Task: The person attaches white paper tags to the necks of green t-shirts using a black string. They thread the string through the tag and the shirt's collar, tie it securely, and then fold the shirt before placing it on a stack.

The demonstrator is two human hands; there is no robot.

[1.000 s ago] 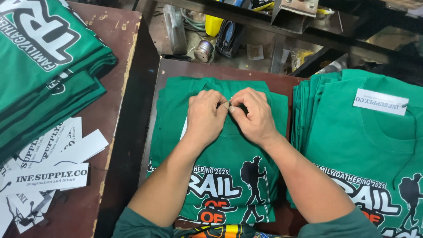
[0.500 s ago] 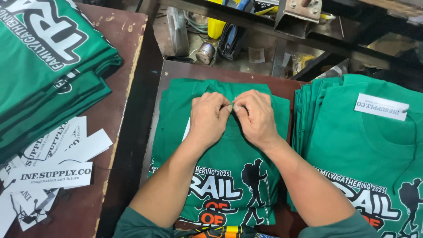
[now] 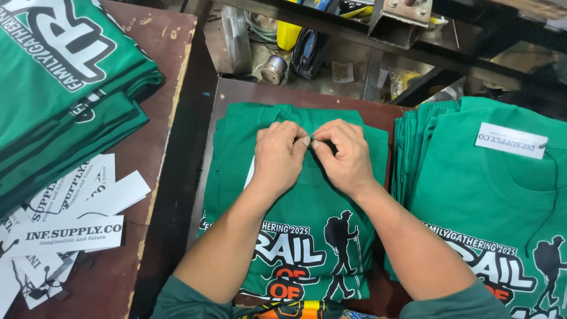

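Far to my left, a stack of folded green shirts (image 3: 65, 88) sits on a dark wooden table (image 3: 168, 53), its big white print turned away from me. Below that stack lies a loose heap of white paper tags (image 3: 71, 224) with dark lettering, some overlapping, some fanned toward the table's edge.

A dark gap separates that table from the small brown board (image 3: 236, 88) in front of me. On it lies the pile of green shirts (image 3: 236, 153) I am working on, the top one face up, with white and orange lettering and a black hiker figure printed low on the chest, near my elbows. A sliver of white paper shows at the shirt's left side, just beside my wrist.

My left hand (image 3: 279, 155) rests knuckles-up on the top shirt near its collar, thumb and forefinger pressed together in a narrow pinch. My right hand (image 3: 345, 156) mirrors it just beside, and the fingertips of both meet at the middle of the neckline. Something tiny sits between them; I cannot tell what it is, only that both pinches are closed tight at the collar.

To the right, touching the board's edge, stands a second pile of green shirts (image 3: 472, 195) with the same print, and a white tag (image 3: 511, 140) lies at the top one's collar.

Beyond the board, a small spool (image 3: 273, 69) and a yellow object (image 3: 288, 32) sit among clutter under a metal frame.
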